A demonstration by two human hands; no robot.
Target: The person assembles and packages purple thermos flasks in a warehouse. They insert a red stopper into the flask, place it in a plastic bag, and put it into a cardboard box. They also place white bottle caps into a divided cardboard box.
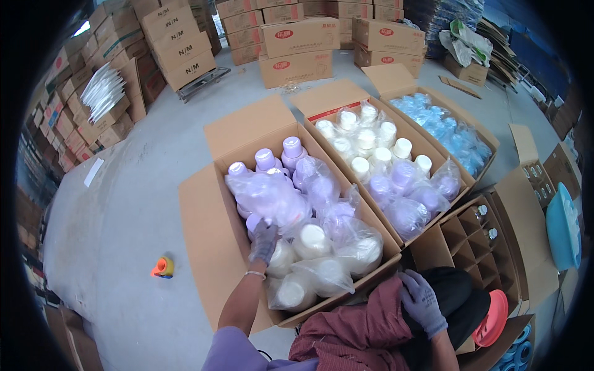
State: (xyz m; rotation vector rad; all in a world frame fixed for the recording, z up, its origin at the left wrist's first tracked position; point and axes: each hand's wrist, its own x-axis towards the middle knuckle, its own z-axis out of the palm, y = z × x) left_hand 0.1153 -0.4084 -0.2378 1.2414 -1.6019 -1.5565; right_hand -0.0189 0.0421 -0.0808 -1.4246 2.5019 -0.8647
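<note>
My left hand (264,242), in a grey glove, reaches into the nearest open cardboard box (189,222). Its fingers are closed on the clear plastic bag around a lilac bottle (271,197), which lies tilted over other lilac bottles. Upright lilac bottles with glossy caps (265,159) stand at the box's far end. Bagged white bottles (312,236) fill the near end, beside my left wrist. My right hand (421,299), also gloved, rests on my lap against a maroon cloth (357,324) with nothing in it.
A second box (343,160) holds white and lilac bottles; a third (485,169) holds blue bagged ones. At right are a divided carton (468,250), a blue basin (554,232) and a red plastic stool (493,320). An orange-yellow tape dispenser (162,267) lies on the floor. Stacked cartons (297,46) stand behind.
</note>
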